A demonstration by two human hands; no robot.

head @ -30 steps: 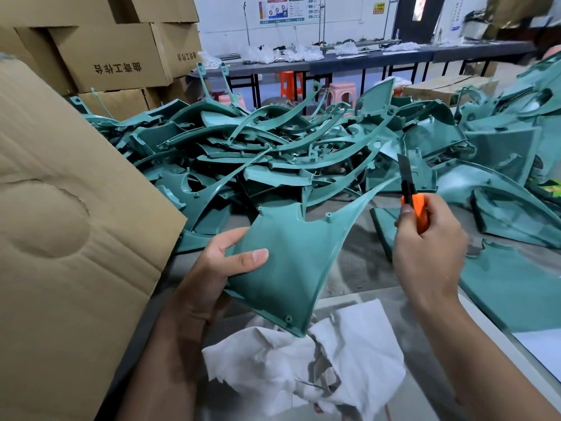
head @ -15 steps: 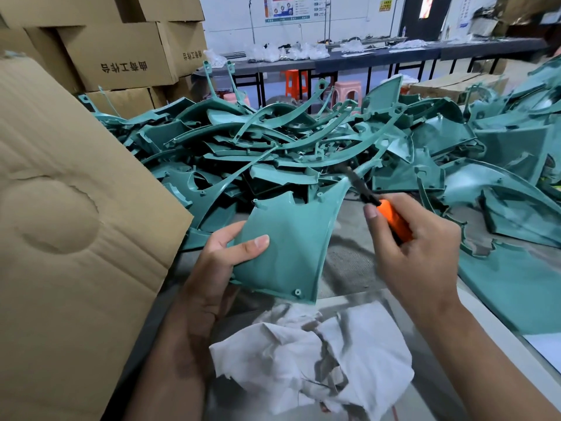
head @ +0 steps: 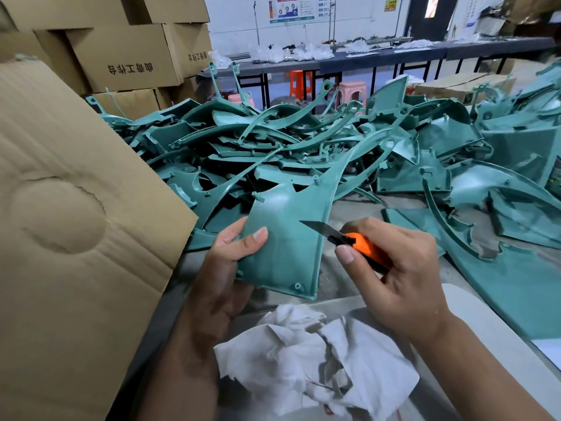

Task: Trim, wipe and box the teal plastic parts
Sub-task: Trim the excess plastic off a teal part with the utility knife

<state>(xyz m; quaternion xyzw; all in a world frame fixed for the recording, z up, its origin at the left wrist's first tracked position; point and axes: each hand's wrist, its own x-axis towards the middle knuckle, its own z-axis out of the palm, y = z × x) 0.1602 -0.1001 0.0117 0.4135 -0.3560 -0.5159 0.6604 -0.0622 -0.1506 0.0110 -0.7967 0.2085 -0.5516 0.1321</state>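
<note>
Right hand (head: 403,265) curled round an orange utility knife (head: 368,250), blade out and now laid across the face of the teal part (head: 285,250), tip toward the left. A second ago held upright and apart from the part; half a second ago swung in over its top edge. Left hand (head: 230,259) gripping the same part by its left edge, thumb pressed on the front face, part now turned more upright and drawn closer over the near edge of the table (head: 343,208). Trimming looks to be starting on this piece; wiping and boxing not yet done. Crumpled white cloth (head: 315,360) just below, at the near edge. Heap of teal parts (head: 273,141) across the far side. Cardboard box flap (head: 76,208) at the left edge.
</note>
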